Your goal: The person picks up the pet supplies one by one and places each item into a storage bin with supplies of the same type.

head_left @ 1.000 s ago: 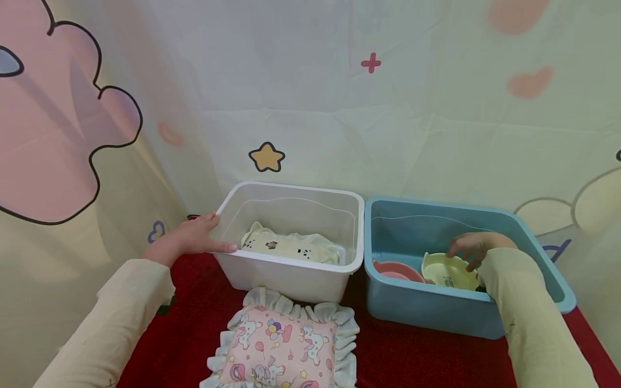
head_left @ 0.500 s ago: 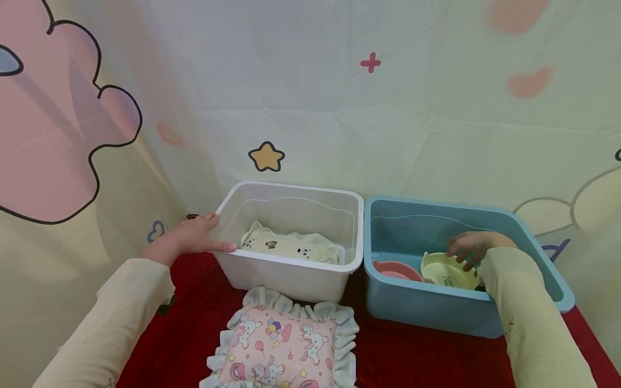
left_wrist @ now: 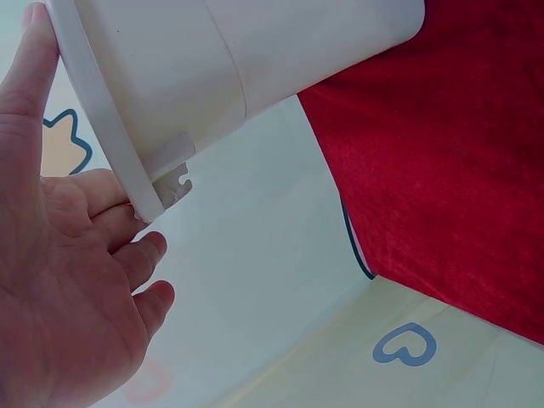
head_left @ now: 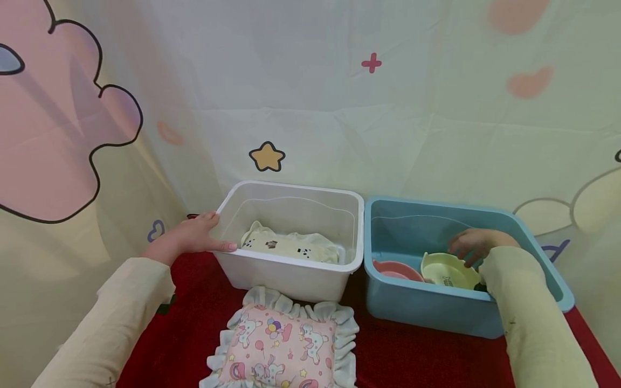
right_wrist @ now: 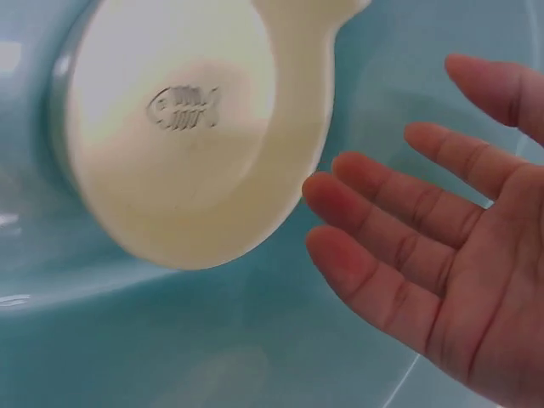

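Touching the white bin (head_left: 286, 279), the left hand (head_left: 190, 237) lies spread; the right hand (head_left: 479, 243), also spread, has the yellow dish (head_left: 443, 269) just beside it.

Creased pale backdrop (head_left: 310, 86) hangs behind; prints: yellow star (head_left: 267, 157), red cross (head_left: 371, 63), black-outlined pink shape (head_left: 43, 124). Red cloth (head_left: 427, 355) lies below.

Right fingers (right_wrist: 382, 280) | shifted slightly upward in head view (a small change) since one second ago
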### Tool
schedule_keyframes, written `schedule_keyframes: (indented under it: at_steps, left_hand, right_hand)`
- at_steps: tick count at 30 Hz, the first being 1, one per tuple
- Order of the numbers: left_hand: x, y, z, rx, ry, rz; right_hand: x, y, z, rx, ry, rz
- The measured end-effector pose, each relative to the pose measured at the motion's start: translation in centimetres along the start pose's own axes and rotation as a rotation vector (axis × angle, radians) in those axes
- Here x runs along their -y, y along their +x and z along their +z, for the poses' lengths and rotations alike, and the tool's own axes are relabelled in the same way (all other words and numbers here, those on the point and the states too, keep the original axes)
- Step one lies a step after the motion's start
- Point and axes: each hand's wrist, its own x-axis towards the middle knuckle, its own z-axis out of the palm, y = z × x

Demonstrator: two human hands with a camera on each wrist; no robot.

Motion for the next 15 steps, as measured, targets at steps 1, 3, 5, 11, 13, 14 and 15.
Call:
schedule_keyframes:
  at_steps: [1,3,5,11,13,14,15]
  left_hand:
    - [-0.02,-0.01,-0.01,0.001,-0.001,-0.001]
    - [-0.06,-0.03,-0.03,0.003,0.000,-0.002]
    - [-0.08,-0.06,-0.05,0.003,-0.001,-0.004]
    - [-0.20,-0.12,-0.12,0.004,0.004,-0.003]
    - [-0.20,-0.09,-0.08,0.006,0.004,-0.004]
    - [-0.21,-0.08,-0.05,0.007,0.000,-0.006]
    - [-0.21,-0.07,-0.02,0.007,0.000,-0.006]
  right_hand:
    - [-0.01,-0.11,-0.02,-0.011,-0.004,-0.002]
    - [0.02,-0.36,-0.07,-0.026,-0.014,-0.004]
    - [0.01,-0.53,-0.12,-0.035,-0.016,-0.002]
    - [-0.37,-0.74,-0.45,-0.042,-0.014,-0.008]
    - [-0.41,-0.86,-0.48,-0.048,-0.015,-0.009]
    - [-0.40,-0.94,-0.48,-0.051,-0.018,-0.009]
    - [-0.39,-1.01,-0.47,-0.057,-0.019,-0.009]
